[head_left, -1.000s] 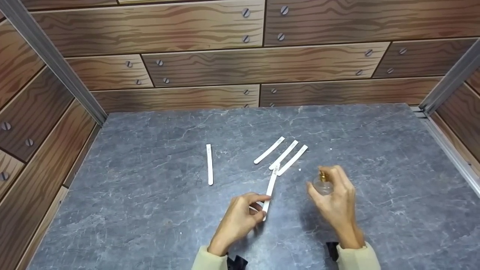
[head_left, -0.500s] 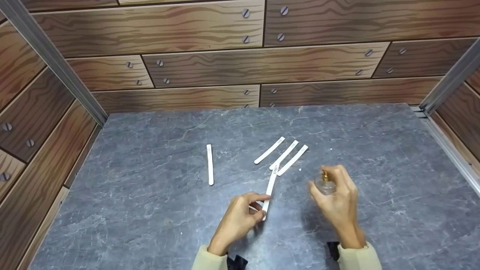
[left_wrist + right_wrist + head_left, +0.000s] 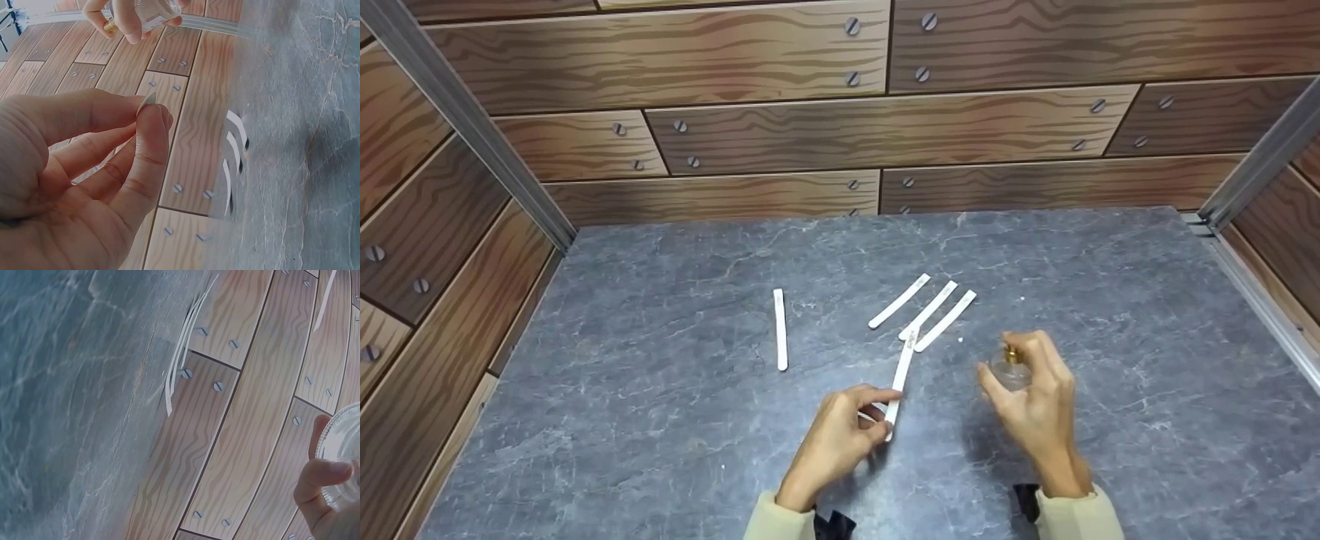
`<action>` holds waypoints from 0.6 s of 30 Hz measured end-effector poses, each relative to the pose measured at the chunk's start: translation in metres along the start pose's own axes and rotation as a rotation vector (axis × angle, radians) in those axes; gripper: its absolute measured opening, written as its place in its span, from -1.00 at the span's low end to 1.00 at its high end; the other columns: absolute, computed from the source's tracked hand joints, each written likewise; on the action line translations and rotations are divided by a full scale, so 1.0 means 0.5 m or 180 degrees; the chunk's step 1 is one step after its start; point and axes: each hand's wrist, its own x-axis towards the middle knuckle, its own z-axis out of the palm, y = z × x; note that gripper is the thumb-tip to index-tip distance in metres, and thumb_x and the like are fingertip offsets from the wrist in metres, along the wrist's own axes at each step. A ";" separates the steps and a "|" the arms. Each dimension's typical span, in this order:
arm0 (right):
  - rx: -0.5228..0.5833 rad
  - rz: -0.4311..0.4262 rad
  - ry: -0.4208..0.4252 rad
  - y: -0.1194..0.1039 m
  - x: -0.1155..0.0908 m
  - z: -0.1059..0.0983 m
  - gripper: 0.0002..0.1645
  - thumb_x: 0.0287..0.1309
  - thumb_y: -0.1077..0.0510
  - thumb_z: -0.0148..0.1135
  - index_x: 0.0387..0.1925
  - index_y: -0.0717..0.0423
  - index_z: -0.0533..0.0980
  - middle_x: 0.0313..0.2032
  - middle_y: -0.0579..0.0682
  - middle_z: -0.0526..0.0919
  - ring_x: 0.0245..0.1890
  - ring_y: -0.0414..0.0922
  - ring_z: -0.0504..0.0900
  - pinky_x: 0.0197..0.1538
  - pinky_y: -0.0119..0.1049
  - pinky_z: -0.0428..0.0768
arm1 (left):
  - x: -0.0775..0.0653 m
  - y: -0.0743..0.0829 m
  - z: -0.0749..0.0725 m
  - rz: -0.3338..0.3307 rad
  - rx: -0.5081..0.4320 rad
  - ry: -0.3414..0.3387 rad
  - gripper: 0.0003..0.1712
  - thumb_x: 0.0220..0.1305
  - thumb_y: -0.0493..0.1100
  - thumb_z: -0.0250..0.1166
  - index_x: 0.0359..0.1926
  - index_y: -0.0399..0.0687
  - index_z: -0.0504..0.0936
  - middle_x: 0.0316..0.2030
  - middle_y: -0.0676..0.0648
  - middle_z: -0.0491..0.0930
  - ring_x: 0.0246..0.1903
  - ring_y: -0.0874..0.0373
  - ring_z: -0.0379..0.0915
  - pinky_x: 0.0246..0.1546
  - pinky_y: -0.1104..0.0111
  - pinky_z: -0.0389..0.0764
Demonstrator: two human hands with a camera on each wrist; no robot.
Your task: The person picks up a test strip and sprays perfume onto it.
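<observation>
My left hand (image 3: 840, 431) pinches the near end of a white paper test strip (image 3: 903, 367), whose printed end points away from me. The left wrist view shows this strip (image 3: 148, 102) end-on, bent a little between thumb and fingers. To the right, my right hand (image 3: 1041, 405) grips a clear glass perfume bottle (image 3: 1009, 375), index finger on its gold spray top (image 3: 1012, 353). The nozzle side faces toward the strip. The right wrist view has the bottle's ribbed round base (image 3: 332, 444) at its right edge, with fingers around it.
Three more white strips lie slanted side by side on the grey marbled table (image 3: 660, 435), beyond the held one; the middle strip (image 3: 928, 310) is overlapped by its tip in the head view. A lone strip (image 3: 780, 330) lies further left. Wood-patterned panels (image 3: 765, 135) enclose the table.
My right hand and the perfume bottle have shifted very slightly to the right since the first frame. My left hand and the strip keep their place.
</observation>
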 end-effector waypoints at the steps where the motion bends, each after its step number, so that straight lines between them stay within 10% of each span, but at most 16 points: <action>1: 0.0017 -0.0006 0.0001 0.000 0.000 0.001 -0.54 -0.30 0.47 0.47 -0.24 0.38 0.51 -0.39 0.16 0.57 -0.39 -0.15 0.54 -0.20 -0.62 0.51 | 0.000 0.000 0.000 -0.0008 -0.0005 0.0003 -0.56 0.12 -0.58 0.29 0.06 -0.36 0.69 -0.09 -0.20 0.68 -0.38 0.14 0.65 -0.42 0.47 0.66; 18: 0.0092 0.0012 -0.0049 -0.003 -0.001 0.000 -0.53 -0.34 0.51 0.48 -0.26 0.39 0.50 -0.36 0.17 0.59 -0.39 -0.11 0.57 -0.21 -0.64 0.53 | -0.001 0.002 -0.001 -0.0076 -0.0075 0.0001 -0.55 0.13 -0.58 0.30 0.08 -0.35 0.69 -0.07 -0.20 0.68 -0.37 0.14 0.64 -0.39 0.46 0.67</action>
